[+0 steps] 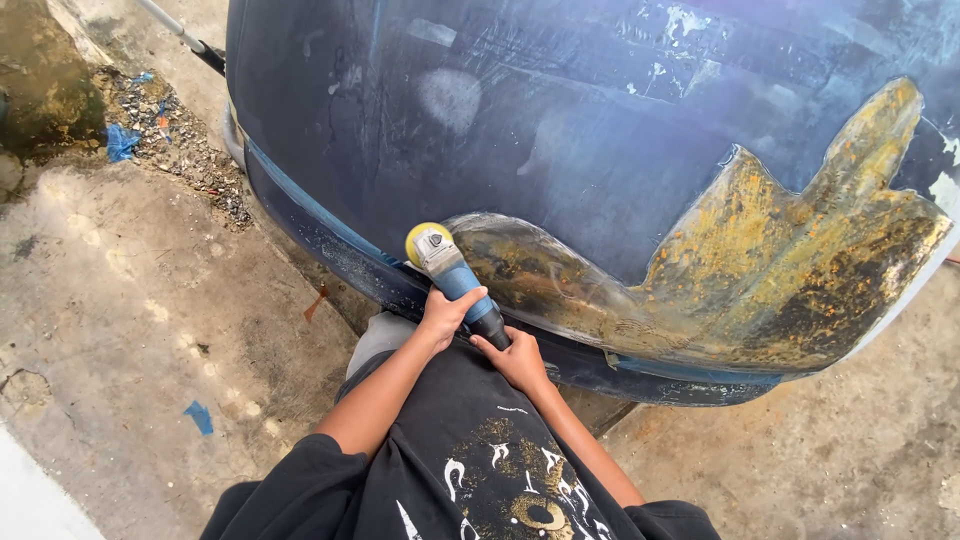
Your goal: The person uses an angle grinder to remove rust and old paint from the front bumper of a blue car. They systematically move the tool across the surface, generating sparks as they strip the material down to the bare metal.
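While the left hand (445, 312) and right hand (517, 358) clamp the blue-bodied angle grinder (455, 275), its yellow disc (418, 240) meets the dark blue, rust-patched curved hull (600, 150)

You're over a stained concrete floor (130, 300) in flat daylight. Far left lies a strip of gravel and debris (180, 140) with blue scraps (120, 142); another blue scrap (200, 416) sits near left.

Outdoor repair yard — stained concrete floor (130, 300), sanded dark blue hull (560, 110), debris pile (180, 140)
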